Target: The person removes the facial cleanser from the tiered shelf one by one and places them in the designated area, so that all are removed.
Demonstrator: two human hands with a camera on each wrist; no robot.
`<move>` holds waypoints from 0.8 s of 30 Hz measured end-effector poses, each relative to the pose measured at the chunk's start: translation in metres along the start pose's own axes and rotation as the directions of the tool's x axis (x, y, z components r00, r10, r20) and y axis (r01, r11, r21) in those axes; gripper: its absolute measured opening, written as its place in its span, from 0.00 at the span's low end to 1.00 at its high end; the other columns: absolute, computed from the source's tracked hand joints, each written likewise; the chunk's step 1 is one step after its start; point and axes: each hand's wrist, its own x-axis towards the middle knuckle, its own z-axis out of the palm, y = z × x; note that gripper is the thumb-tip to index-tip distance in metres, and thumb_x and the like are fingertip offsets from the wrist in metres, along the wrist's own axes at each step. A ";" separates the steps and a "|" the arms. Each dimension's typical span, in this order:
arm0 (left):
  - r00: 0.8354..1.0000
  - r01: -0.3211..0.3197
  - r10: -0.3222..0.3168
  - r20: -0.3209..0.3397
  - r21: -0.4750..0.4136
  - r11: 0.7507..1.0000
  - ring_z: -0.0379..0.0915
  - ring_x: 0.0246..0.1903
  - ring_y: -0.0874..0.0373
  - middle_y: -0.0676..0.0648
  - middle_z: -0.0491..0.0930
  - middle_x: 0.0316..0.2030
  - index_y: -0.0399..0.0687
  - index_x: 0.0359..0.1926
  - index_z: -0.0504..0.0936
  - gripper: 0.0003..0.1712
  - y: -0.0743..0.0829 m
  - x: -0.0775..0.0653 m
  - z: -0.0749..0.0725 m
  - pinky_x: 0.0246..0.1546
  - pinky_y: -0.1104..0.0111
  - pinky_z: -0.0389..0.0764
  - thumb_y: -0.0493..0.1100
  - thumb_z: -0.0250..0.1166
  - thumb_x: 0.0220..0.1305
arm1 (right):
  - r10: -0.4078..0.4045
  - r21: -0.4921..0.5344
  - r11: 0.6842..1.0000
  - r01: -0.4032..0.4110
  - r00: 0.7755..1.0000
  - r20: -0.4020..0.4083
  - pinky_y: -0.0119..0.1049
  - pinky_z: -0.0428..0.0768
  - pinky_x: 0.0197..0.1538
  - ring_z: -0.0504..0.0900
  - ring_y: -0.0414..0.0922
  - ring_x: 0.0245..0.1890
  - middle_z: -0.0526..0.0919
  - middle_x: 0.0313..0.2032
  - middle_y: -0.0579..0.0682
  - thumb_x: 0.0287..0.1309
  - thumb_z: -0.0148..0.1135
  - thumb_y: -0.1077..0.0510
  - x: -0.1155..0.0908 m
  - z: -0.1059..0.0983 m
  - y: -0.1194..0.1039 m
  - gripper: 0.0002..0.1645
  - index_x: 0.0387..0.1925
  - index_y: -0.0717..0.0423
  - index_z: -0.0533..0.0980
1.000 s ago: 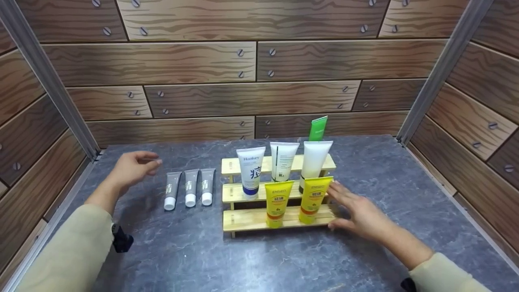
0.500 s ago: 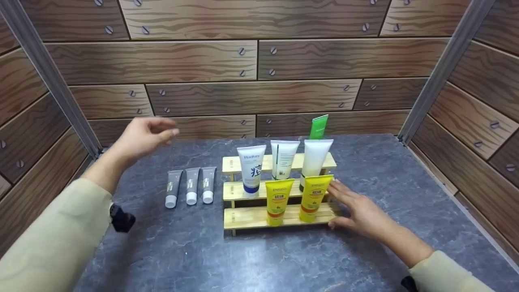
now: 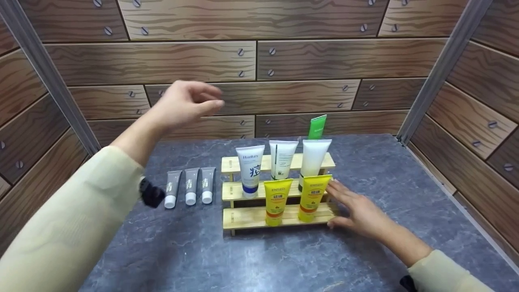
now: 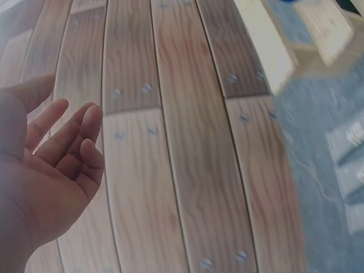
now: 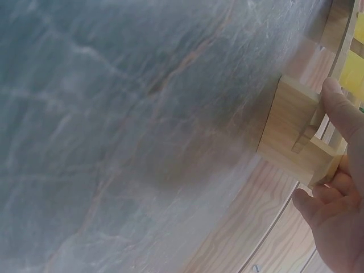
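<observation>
The left hand (image 3: 183,103) is raised in the air, its fingers loosely bent, holding nothing. Below it, toward the left edge of the tabletop (image 3: 259,261), lie three grey tubes (image 3: 192,184), their writing too small to read. On the wooden rack (image 3: 245,219), the white tube (image 3: 249,166) by the left edge reads "Hankey"; two yellow tubes (image 3: 277,202) at the front edge seem to say "ENSEO". The right hand (image 3: 359,213) grips the rack's right end.

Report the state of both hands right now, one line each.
Left hand: open, raised and empty, fingers loosely bent.
Right hand: closed on the right end of the wooden rack, gripping between thumb and fingers.
</observation>
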 end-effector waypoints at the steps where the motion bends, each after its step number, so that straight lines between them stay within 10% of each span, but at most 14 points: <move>1: 1.000 -0.003 0.003 0.015 -0.001 1.000 0.86 0.49 0.52 0.42 0.88 0.55 0.46 0.64 0.84 0.22 0.006 0.004 0.004 0.50 0.65 0.85 0.48 0.70 0.74 | 0.002 -0.003 1.000 -0.002 1.000 0.000 0.67 0.65 0.71 0.62 0.62 0.77 0.58 0.80 0.58 0.51 0.82 0.44 -0.001 0.000 0.001 0.60 0.79 0.59 0.63; 11: 0.985 -0.091 0.096 0.146 -0.040 0.995 0.84 0.52 0.58 0.47 0.87 0.56 0.48 0.65 0.83 0.24 0.048 0.037 0.063 0.56 0.64 0.83 0.50 0.71 0.73 | -0.007 -0.007 1.000 0.007 1.000 -0.029 0.67 0.66 0.70 0.64 0.63 0.76 0.60 0.79 0.59 0.53 0.81 0.43 -0.006 -0.004 0.005 0.58 0.78 0.60 0.64; 24: 0.967 -0.127 0.111 0.231 0.058 0.990 0.80 0.58 0.54 0.44 0.83 0.61 0.51 0.69 0.81 0.26 0.060 0.065 0.133 0.56 0.63 0.82 0.51 0.70 0.74 | -0.017 0.006 1.000 0.017 1.000 -0.018 0.68 0.66 0.70 0.63 0.62 0.77 0.60 0.79 0.59 0.54 0.80 0.42 -0.002 0.000 0.002 0.57 0.79 0.59 0.64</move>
